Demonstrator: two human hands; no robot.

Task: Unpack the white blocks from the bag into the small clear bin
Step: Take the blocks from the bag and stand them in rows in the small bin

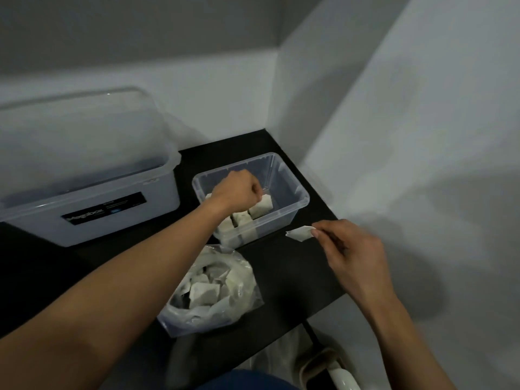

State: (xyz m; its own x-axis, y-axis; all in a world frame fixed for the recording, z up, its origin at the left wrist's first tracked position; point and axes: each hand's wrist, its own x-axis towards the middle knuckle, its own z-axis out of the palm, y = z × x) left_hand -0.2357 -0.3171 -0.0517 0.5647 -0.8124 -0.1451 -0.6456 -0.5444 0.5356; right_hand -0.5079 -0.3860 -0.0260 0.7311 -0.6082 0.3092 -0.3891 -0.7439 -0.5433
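Bag of crumpled clear plastic (pixel 180 313) lies on the black worktop (pixel 295 280), nearest the person, under the left forearm and to the left of the right hand (pixel 357 254). Its mouth is open, and irregular white blocks (pixel 202 291) lie loose inside it.

The right hand is held above the worktop. Its thumb and fingers (pixel 323 229) pinch a small flat white piece (pixel 299 233) by one end. Motion blur hides whether this piece is a block or a wrapper. The piece points toward the small clear rectangular plastic bin (pixel 281 220) and is just beside its near right corner, not touching it.

The left hand (pixel 236 190) is inside the small bin. Its fingers (pixel 253 187) are curled downward; whether they grip anything cannot be told. More white blocks (pixel 261 209) stand in a row along the bin's near wall, directly under these fingers.

Left of the left hand, apart from the small bin, stands a large translucent lidded storage box (pixel 92 170) with a black label (pixel 104 208).
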